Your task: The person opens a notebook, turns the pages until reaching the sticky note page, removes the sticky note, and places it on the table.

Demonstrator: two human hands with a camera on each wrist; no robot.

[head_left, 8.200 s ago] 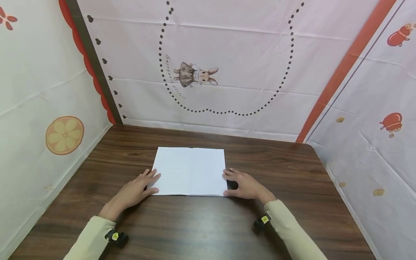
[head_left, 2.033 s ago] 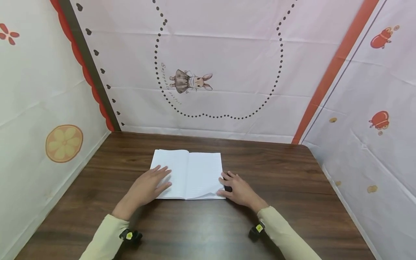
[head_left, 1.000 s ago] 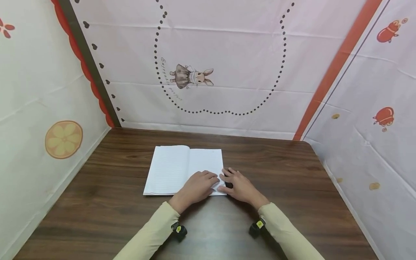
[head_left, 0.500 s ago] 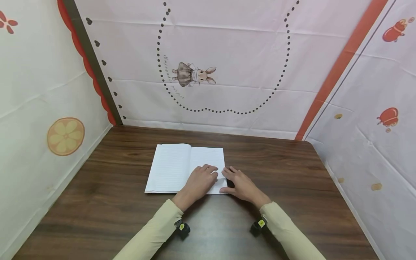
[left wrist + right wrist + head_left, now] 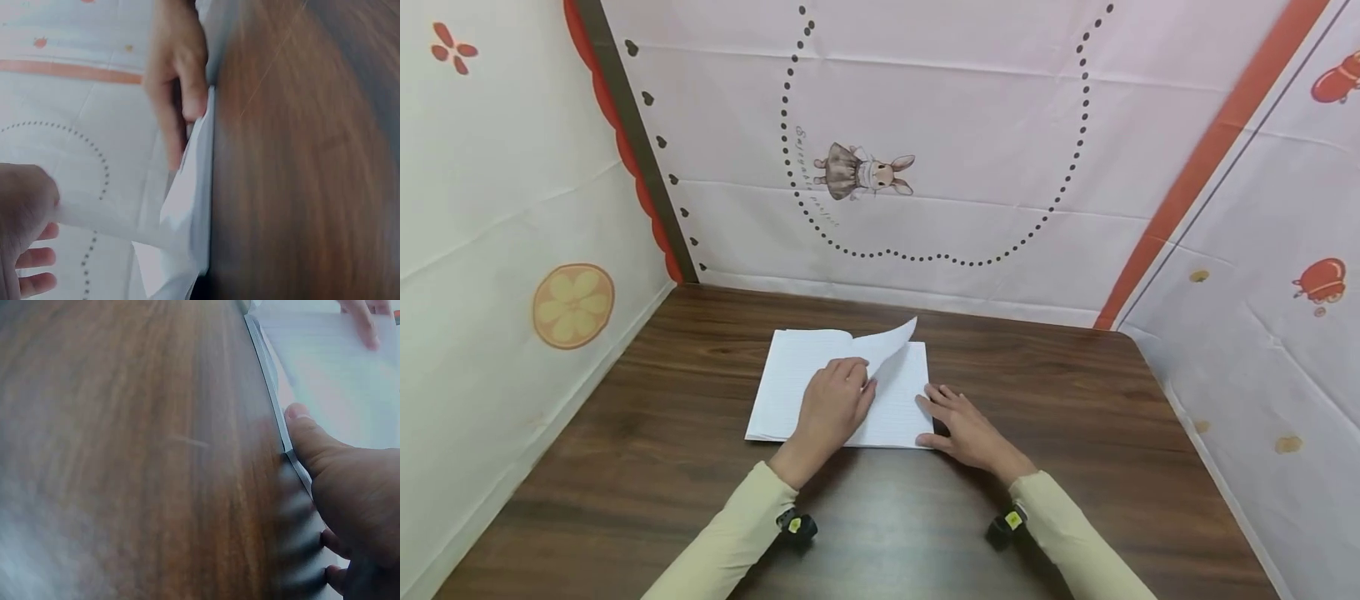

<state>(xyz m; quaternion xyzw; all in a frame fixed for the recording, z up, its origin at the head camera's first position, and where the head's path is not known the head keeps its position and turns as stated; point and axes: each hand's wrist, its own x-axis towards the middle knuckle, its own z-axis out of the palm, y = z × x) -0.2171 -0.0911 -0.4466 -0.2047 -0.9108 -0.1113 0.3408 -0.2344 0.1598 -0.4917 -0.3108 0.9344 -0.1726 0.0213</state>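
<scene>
An open notebook (image 5: 790, 375) with lined white pages lies on the brown wooden table. My left hand (image 5: 827, 404) pinches one page (image 5: 891, 340) of its right half, raised and curving up toward the left, with its far corner in the air. In the left wrist view that page (image 5: 100, 222) stretches from the hand back to the notebook. My right hand (image 5: 966, 429) rests at the notebook's right edge, fingertips and thumb on the paper. The right wrist view has the right thumb (image 5: 306, 431) lying on the near edge of the page.
Brown table (image 5: 662, 467) surrounds the notebook on all sides. White printed cloth (image 5: 970, 158) hangs behind the table and along both its sides. Each sleeve carries a small black wrist camera (image 5: 797, 529).
My left hand, earlier on the left page and then at the right page's near corner, has moved left with a page lifted in it. My right hand stays at the right edge.
</scene>
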